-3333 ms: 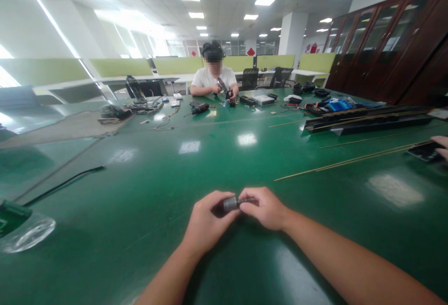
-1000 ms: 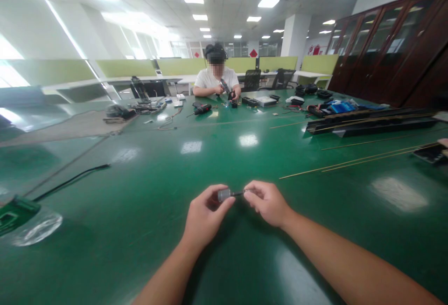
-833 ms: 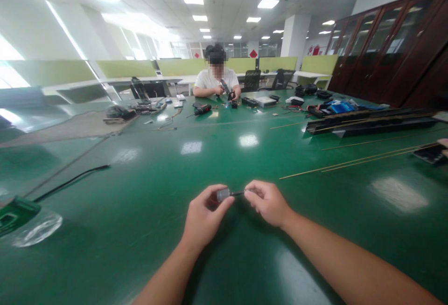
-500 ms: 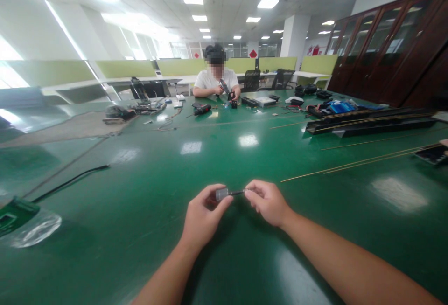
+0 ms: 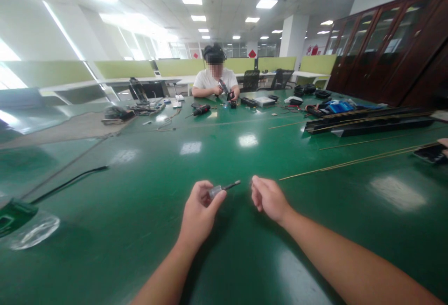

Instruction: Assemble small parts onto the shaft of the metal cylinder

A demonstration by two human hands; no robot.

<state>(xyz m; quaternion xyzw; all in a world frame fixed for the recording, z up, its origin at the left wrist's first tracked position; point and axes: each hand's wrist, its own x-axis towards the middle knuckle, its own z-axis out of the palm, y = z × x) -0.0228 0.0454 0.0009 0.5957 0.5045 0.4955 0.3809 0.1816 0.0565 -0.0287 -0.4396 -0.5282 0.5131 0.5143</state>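
Toward the near-left corner of the surface (image 5: pixel 140 239), the bottle's (image 5: pixel 33 235) green label shows no readable writing. Rightward, over the near edge's middle, the left hand (image 5: pixel 198 214) curls thumb and fingers round a grey cylinder (image 5: pixel 214 192), its shaft (image 5: pixel 231 185) pointing right. The right hand (image 5: pixel 269 197) is apart, fingers folded closed; I cannot tell if they pinch anything. The step seems to be fingering the shaft's end; touching it calls for a steady cylinder and aligned fingertips.

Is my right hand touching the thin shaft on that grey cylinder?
No, green tabletop shows between the shaft and the right hand.
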